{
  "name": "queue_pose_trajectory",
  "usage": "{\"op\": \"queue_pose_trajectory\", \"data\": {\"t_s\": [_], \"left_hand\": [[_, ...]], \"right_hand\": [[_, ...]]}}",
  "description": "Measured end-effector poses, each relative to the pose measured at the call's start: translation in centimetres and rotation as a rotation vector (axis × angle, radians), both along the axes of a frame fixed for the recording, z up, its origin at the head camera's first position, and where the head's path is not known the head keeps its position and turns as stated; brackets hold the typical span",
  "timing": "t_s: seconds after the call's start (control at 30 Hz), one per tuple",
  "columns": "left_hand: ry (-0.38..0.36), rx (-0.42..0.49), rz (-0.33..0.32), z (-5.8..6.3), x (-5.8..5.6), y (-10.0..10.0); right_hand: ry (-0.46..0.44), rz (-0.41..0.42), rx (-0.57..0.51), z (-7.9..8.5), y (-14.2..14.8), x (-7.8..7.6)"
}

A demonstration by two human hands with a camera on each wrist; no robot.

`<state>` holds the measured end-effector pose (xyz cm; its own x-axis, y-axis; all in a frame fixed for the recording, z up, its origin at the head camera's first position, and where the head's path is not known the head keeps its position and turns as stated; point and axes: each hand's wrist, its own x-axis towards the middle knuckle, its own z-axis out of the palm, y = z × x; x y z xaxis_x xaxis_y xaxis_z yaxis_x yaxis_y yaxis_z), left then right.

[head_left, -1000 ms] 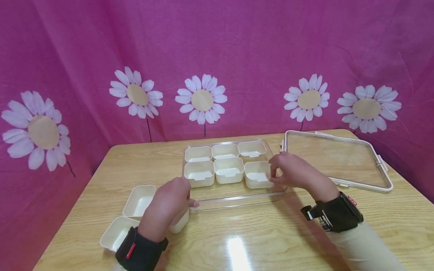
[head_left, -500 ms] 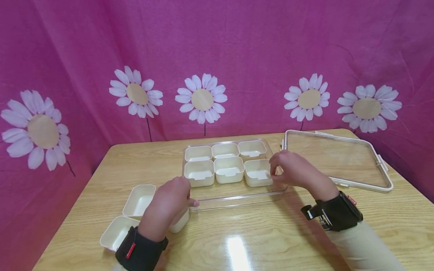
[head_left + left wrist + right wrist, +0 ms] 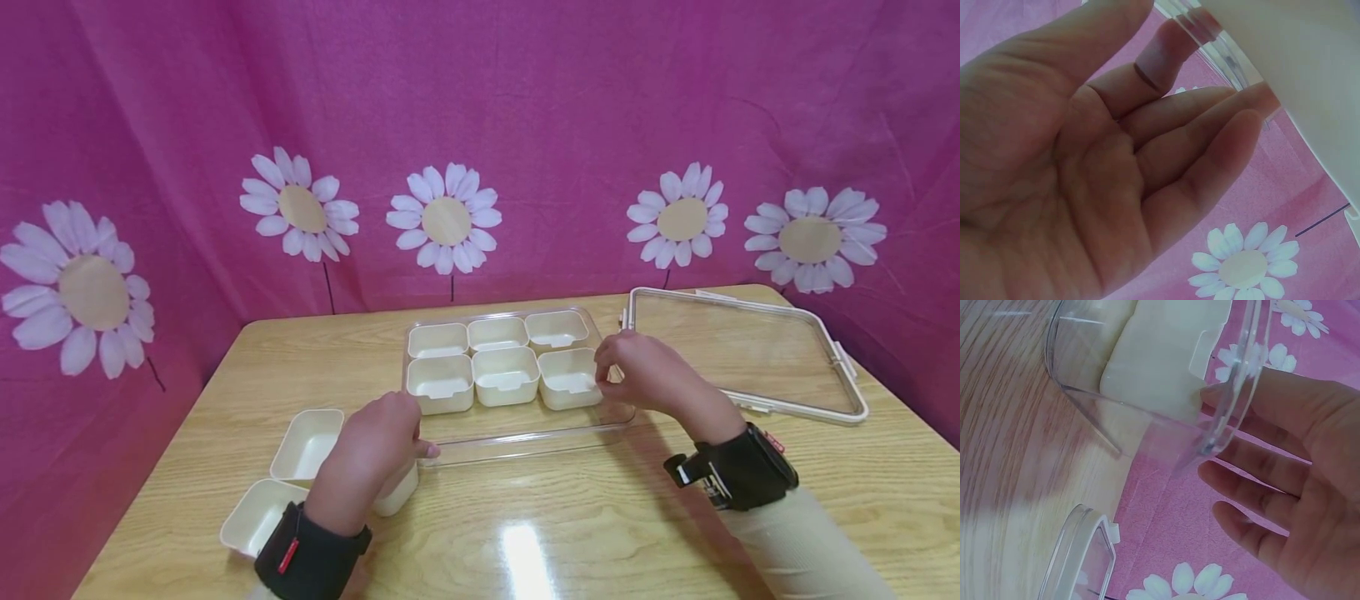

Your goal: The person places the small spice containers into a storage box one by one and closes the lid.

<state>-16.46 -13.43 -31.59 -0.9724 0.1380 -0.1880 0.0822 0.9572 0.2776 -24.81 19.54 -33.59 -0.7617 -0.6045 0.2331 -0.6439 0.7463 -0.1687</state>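
Note:
A clear rectangular box (image 3: 525,440) lies on the table with two rows of small cream bins in it. My right hand (image 3: 648,371) reaches over the box's right wall and pinches the right corner of the front-right bin (image 3: 570,379). In the right wrist view a fingertip touches that bin (image 3: 1154,362), and the lower fingers are outside the clear wall. My left hand (image 3: 378,454) holds the box's front-left corner. The left wrist view shows its thumb and index finger at the clear wall (image 3: 1229,59). Part of its grip is hidden in the head view.
Three loose cream bins stand at the left: a rear one (image 3: 307,442), a front one (image 3: 258,517), and one (image 3: 397,492) partly behind my left hand. A clear lid (image 3: 840,367) with a white frame lies at the right. A pink flowered curtain (image 3: 525,100) hangs behind the table.
The front-right bin has shifted slightly back and left, toward the rear row, with my right hand moving along. My left hand stays at the box corner.

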Motion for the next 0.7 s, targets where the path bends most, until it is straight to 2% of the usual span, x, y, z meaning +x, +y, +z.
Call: {"op": "queue_pose_trajectory", "data": {"t_s": [0.47, 0.7], "left_hand": [[0.013, -0.004, -0.015, -0.11, 0.0, -0.12], [0.011, -0.011, -0.017, -0.01, 0.0, -0.08]], "right_hand": [[-0.051, -0.048, 0.009, 0.03, -0.41, 0.09], [-0.031, -0.068, -0.023, -0.35, -0.52, 0.16]]}}
